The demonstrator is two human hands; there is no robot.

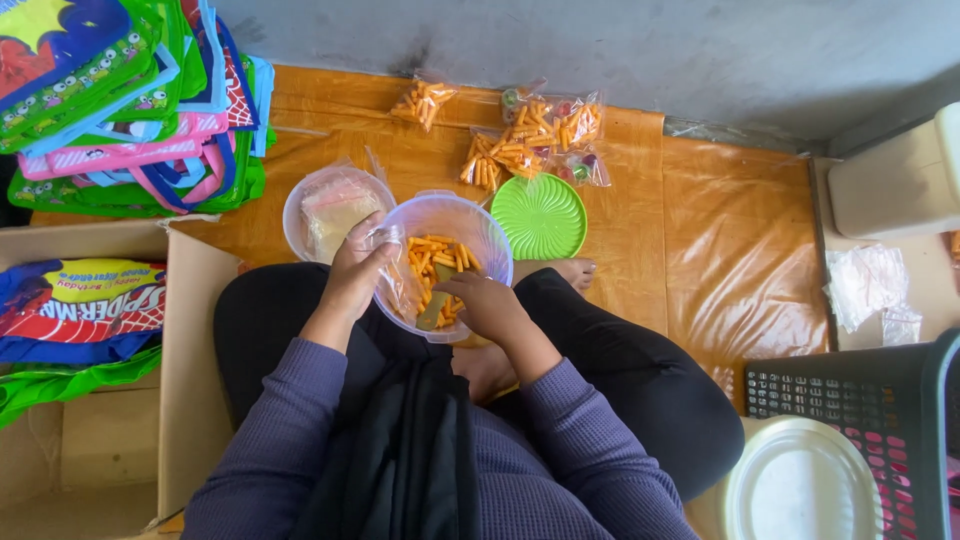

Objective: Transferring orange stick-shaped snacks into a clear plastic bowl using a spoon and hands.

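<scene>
Two hands at a tub of orange snack sticks

The left hand [352,272] pinches a clear plastic bag [392,262] against the rim of the tub [492,245], fingers clamped on the film; the right hand [487,303] reaches inside, fingers curled together on the sticks [437,258]. The tub sits in the lap over an orange floor mat [740,230]. Beyond it lie filled packets [530,140], a green lid [541,216]; left, bright tote bags [130,100].

A green lid [541,216] is lying on the orange mat [740,230] just ahead of me, with filled snack packets [530,140] sitting beyond it. Colourful tote bags [130,110] are piling at my left above a cardboard box [195,340]. A black basket [880,420] is standing at my right.
</scene>
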